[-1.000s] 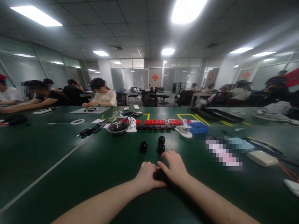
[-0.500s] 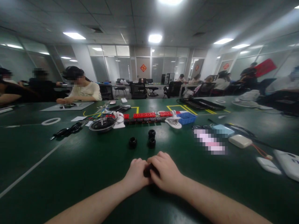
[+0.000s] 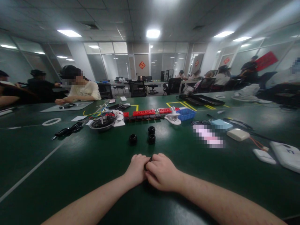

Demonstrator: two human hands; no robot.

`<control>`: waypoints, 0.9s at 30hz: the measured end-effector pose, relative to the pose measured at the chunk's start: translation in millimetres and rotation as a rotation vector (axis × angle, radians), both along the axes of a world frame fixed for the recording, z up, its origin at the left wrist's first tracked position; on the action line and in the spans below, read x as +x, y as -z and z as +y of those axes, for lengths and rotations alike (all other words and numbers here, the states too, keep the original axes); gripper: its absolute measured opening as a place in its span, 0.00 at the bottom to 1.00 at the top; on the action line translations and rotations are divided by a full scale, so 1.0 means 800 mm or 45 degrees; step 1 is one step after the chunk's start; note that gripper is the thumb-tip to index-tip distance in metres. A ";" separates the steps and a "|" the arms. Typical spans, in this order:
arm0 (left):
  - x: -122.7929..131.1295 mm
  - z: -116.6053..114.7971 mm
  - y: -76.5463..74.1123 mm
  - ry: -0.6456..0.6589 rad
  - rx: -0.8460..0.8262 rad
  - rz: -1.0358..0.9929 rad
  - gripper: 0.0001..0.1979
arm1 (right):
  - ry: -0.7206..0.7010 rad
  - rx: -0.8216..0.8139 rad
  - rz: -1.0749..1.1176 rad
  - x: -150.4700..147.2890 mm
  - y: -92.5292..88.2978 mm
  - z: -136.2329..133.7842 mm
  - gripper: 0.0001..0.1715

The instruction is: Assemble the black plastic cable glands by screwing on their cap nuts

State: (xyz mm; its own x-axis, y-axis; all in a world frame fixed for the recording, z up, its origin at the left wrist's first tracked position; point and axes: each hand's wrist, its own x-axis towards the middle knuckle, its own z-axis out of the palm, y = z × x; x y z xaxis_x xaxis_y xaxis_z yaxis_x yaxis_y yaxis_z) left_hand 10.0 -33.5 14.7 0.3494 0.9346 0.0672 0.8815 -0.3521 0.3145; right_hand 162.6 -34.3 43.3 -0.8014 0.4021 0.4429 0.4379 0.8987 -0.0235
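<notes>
Clasping one black piece (image 3: 146, 165), left hand (image 3: 137, 167) and right hand (image 3: 163, 172) sit near three squat, glossy cylinders (image 3: 133, 139).

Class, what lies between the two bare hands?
In the head view, a black piece shows between the left hand and the right hand, mostly hidden in their grip.

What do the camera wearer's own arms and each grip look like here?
The left grip and right grip are bare, five-fingered human hands without gloves. No rings, watch or bracelet can be seen. The left forearm and right forearm show no sleeves, cables or printed markings up to the picture's lower edge.
</notes>
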 end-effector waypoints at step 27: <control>0.000 -0.001 0.004 -0.009 0.109 -0.077 0.17 | 0.410 -0.214 0.045 0.009 0.010 0.031 0.17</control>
State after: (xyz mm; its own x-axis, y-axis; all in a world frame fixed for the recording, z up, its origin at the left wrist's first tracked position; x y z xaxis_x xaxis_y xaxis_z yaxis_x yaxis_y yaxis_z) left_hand 10.1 -34.5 11.1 0.3355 0.9269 0.1681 0.8643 -0.3739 0.3364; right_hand 170.0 -9.4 35.5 -0.6074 0.7007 0.3743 0.6941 0.6973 -0.1790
